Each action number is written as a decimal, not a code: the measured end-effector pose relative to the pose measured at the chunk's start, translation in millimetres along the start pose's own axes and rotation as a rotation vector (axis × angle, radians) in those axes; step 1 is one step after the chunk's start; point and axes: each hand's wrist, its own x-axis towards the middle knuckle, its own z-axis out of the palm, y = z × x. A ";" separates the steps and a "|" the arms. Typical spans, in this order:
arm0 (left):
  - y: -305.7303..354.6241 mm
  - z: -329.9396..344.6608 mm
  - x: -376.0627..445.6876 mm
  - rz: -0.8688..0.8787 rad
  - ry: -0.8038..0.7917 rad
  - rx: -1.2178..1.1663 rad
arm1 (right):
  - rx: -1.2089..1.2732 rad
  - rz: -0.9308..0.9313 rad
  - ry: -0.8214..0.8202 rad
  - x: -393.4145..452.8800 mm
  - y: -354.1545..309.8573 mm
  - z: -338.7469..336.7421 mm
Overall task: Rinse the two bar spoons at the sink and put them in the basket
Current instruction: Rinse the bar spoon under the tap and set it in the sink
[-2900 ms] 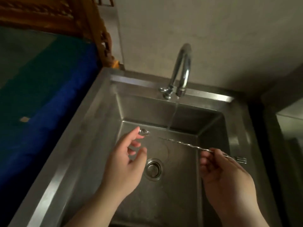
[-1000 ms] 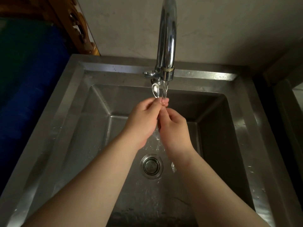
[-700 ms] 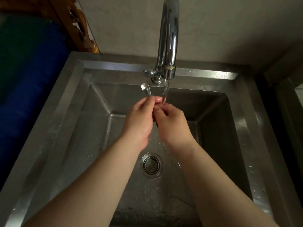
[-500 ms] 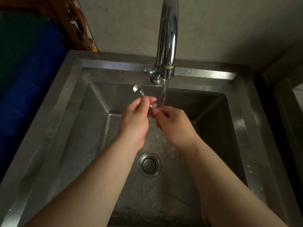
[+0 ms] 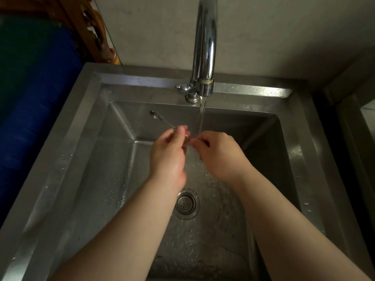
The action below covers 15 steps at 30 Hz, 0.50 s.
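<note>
Both hands meet over the steel sink (image 5: 300, 151) beneath the running faucet (image 5: 205, 57). My left hand (image 5: 168, 153) pinches a thin metal bar spoon (image 5: 162, 120), whose bowl end sticks out up and to the left. My right hand (image 5: 219, 153) grips the same spoon's stem close by, fingertips almost touching the left ones. The water stream (image 5: 202, 116) falls just behind the fingers. The rest of the stem is hidden by the hands. A second spoon and the basket are not in view.
A round drain strainer (image 5: 186, 203) sits in the wet sink floor below my wrists. The faucet's small lever (image 5: 182, 89) is at the back rim. A blue and green surface (image 5: 30, 98) lies left of the sink, with carved wood (image 5: 95, 33) behind it.
The spoon's bowl end has swung from upright under the spout down and out to the left. Both hands have lowered slightly, staying together on the stem.
</note>
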 end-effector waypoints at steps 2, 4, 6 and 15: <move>3.1 -3.5 4.3 -0.051 0.043 -0.013 | -0.077 0.011 -0.027 -3.3 6.6 -6.8; 5.7 -9.7 8.6 -0.100 0.082 -0.058 | -0.156 0.018 -0.060 -6.1 12.4 -15.1; 7.3 -15.6 12.4 -0.139 0.118 -0.105 | -0.207 0.017 -0.079 -7.2 15.4 -22.2; -4.8 -41.0 19.4 -0.342 0.311 -0.349 | -0.128 -0.145 0.022 5.7 -7.3 -27.2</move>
